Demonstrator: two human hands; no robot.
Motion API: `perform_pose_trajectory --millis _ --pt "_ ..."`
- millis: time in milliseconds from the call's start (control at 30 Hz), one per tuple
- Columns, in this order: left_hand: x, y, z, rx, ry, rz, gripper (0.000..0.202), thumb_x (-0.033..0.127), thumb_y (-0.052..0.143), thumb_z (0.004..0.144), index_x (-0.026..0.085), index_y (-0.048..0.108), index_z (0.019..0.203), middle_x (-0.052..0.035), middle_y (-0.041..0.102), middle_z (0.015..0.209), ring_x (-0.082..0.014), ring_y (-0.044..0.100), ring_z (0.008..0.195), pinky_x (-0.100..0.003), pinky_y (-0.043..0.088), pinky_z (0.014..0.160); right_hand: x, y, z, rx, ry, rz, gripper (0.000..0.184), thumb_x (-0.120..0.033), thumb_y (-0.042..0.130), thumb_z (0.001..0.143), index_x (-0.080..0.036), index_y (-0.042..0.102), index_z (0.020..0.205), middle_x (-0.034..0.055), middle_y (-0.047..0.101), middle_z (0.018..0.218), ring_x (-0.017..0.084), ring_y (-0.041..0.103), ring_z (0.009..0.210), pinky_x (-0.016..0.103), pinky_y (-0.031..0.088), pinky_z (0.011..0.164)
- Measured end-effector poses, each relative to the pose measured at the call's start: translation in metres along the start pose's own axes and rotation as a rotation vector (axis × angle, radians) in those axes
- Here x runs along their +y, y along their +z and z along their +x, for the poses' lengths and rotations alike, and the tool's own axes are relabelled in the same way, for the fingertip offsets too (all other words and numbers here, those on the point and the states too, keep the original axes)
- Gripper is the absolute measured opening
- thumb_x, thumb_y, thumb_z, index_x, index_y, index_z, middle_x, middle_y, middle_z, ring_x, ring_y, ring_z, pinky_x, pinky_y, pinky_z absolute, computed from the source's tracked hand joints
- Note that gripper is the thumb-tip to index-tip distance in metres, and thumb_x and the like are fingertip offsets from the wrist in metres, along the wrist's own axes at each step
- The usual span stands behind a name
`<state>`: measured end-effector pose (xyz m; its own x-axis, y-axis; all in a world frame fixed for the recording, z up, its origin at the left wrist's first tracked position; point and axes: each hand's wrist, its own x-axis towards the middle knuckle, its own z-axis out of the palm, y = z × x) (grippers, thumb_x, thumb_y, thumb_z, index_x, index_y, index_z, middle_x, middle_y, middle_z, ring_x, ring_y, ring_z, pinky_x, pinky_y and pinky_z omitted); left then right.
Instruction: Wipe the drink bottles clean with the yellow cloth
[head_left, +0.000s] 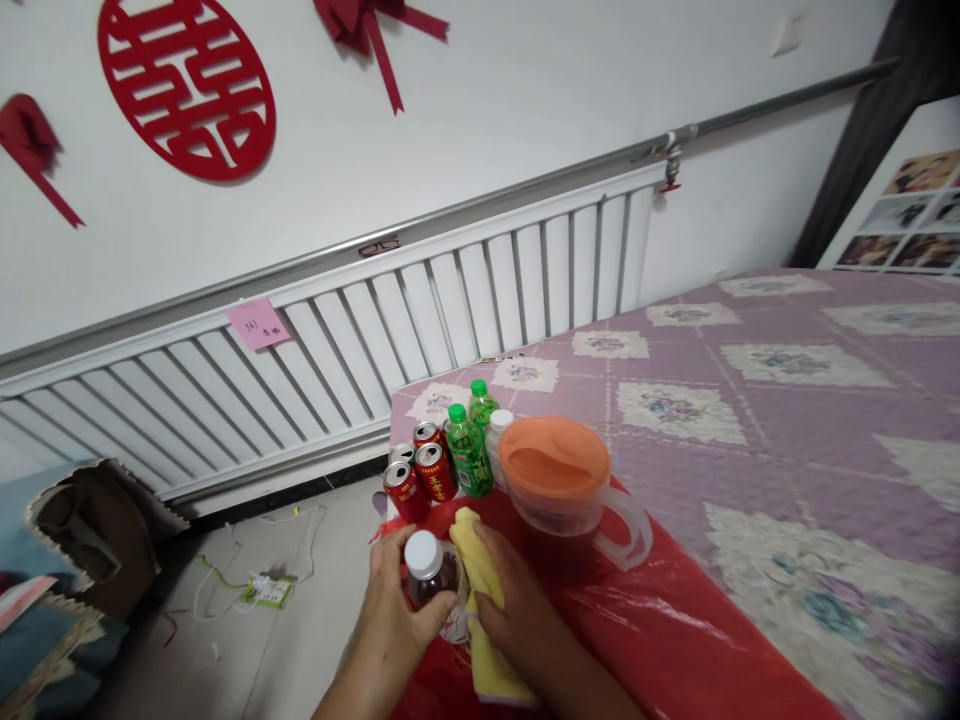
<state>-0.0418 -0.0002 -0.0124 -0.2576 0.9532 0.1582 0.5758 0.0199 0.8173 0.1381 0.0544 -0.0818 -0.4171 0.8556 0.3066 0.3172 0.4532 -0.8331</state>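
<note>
My left hand (401,600) is wrapped round a clear bottle (433,570) with a white cap and a dark lower part. In my right hand (517,590) is a folded yellow cloth (480,570), held against the bottle's right side. Just behind the bottle stand several red drink cans (435,472). Beside them are a green-capped bottle (469,455) and a second green-capped bottle (481,402). A white-capped bottle (498,445) is partly hidden by a clear plastic pitcher (556,475) with an orange lid. The bottle's base is partly covered by my fingers.
Red plastic sheeting (660,620) lies under the things, over a purple patterned cover (675,370). A white radiator (450,310) runs along the wall behind. On the floor at left lies a power strip (270,590) with cables. A pink note (259,324) is on the radiator.
</note>
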Motion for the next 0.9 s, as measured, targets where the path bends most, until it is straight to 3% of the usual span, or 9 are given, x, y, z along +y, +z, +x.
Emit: perform_pose_trajectory --millis 133,267,333,433,533,600,733,900 --pt "0.001 -0.005 0.002 -0.054 -0.013 -0.036 0.059 0.024 0.072 0.067 0.019 0.057 0.124 -0.0115 0.059 0.124 -0.0267 0.063 0.101 -0.039 0.057 0.082 -0.014 -0.007 -0.003 0.163 -0.242 -0.023 0.083 -0.012 0.053 0.082 -0.025 0.022 0.158 0.0101 0.034 0.163 0.026 0.034 0.15 0.048 0.035 0.122" --pt "0.0 -0.013 0.005 -0.164 0.041 -0.18 0.06 0.017 0.068 0.068 0.019 0.054 0.127 -0.0112 0.064 0.125 -0.0275 0.062 0.112 -0.042 0.052 0.099 -0.026 -0.012 -0.006 0.162 -0.402 -0.108 0.084 -0.004 0.05 0.079 -0.028 0.025 0.156 0.0069 0.035 0.162 0.023 0.031 0.151 0.044 0.034 0.122" --pt "0.001 -0.017 0.008 -0.235 0.047 -0.247 0.062 0.018 0.068 0.069 0.019 0.052 0.129 -0.012 0.064 0.127 -0.0284 0.061 0.118 -0.045 0.046 0.107 -0.028 -0.012 -0.006 0.114 -0.354 -0.119 0.082 -0.002 0.047 0.076 -0.025 0.031 0.154 0.0089 0.038 0.16 0.023 0.033 0.15 0.046 0.034 0.123" --pt "0.003 -0.021 0.01 -0.341 0.034 -0.3 0.064 0.02 0.068 0.068 0.018 0.049 0.129 -0.0132 0.061 0.133 -0.03 0.056 0.126 -0.048 0.038 0.116 -0.026 -0.011 -0.002 -0.023 -0.151 -0.123 0.078 -0.003 0.046 0.073 -0.017 0.041 0.15 0.0143 0.042 0.158 0.027 0.037 0.147 0.052 0.034 0.122" --pt "0.004 -0.024 0.01 -0.402 0.003 -0.347 0.065 0.021 0.068 0.068 0.018 0.048 0.13 -0.0143 0.06 0.134 -0.0313 0.053 0.13 -0.05 0.033 0.118 -0.021 -0.007 0.0 -0.18 0.045 -0.151 0.079 -0.004 0.047 0.069 -0.01 0.047 0.147 0.0185 0.047 0.154 0.031 0.043 0.143 0.054 0.035 0.12" --pt "0.003 -0.025 0.009 -0.422 -0.008 -0.377 0.065 0.022 0.067 0.069 0.018 0.046 0.131 -0.0148 0.061 0.133 -0.0317 0.053 0.131 -0.05 0.034 0.117 -0.017 -0.003 0.001 -0.21 0.093 -0.153 0.08 -0.003 0.048 0.068 -0.009 0.047 0.147 0.0187 0.047 0.154 0.031 0.043 0.143 0.053 0.034 0.121" --pt "0.004 -0.025 0.008 -0.436 0.002 -0.393 0.062 0.021 0.066 0.071 0.018 0.048 0.13 -0.0151 0.061 0.134 -0.0323 0.051 0.133 -0.049 0.035 0.116 -0.011 0.001 0.001 -0.108 0.045 -0.109 0.075 -0.006 0.048 0.071 -0.01 0.048 0.146 0.0178 0.048 0.153 0.029 0.044 0.143 0.051 0.035 0.121" --pt "0.008 -0.026 0.009 -0.442 0.03 -0.402 0.062 0.023 0.068 0.072 0.018 0.048 0.131 -0.0143 0.061 0.134 -0.0324 0.052 0.131 -0.049 0.036 0.115 -0.019 -0.005 -0.005 0.16 -0.259 -0.055 0.071 -0.01 0.05 0.082 -0.023 0.039 0.151 0.0107 0.043 0.157 0.025 0.039 0.146 0.047 0.037 0.121"
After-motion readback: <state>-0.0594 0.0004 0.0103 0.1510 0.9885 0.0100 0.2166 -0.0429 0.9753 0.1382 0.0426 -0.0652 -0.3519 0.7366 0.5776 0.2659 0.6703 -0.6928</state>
